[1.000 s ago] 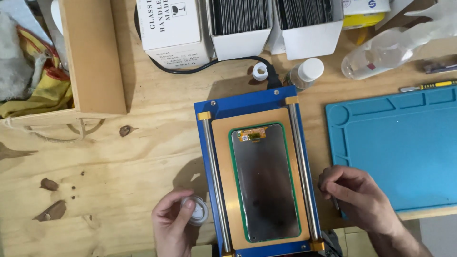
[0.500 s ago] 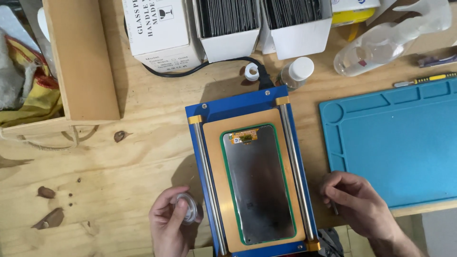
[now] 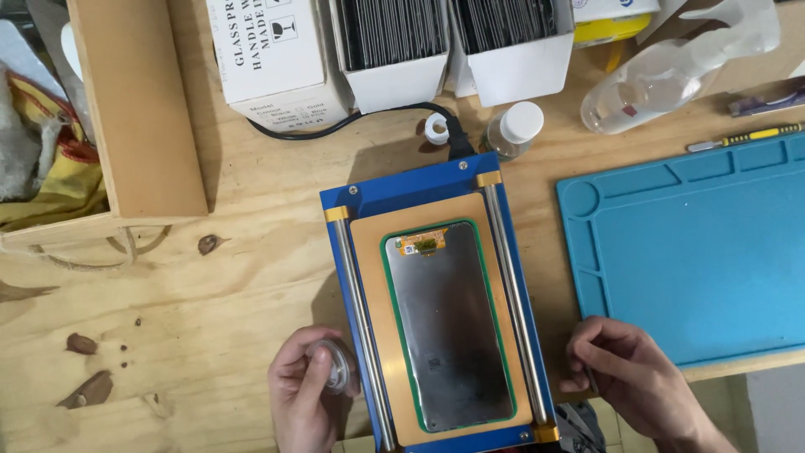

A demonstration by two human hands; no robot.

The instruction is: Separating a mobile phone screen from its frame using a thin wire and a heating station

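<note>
Left hand (image 3: 303, 396) pinches a small clear spool (image 3: 337, 369) at the near edge of the bench (image 3: 210, 285), just beside the blue plate (image 3: 402, 189). Right hand (image 3: 631, 379) is curled on a thin item; which kind cannot be told. The spool looks light, smooth and slippery; grip its rim. The phone screen (image 3: 449, 335) lies flat, thin and fragile.

Small clear spool (image 3: 337, 367) in left hand (image 3: 303, 398)
</note>
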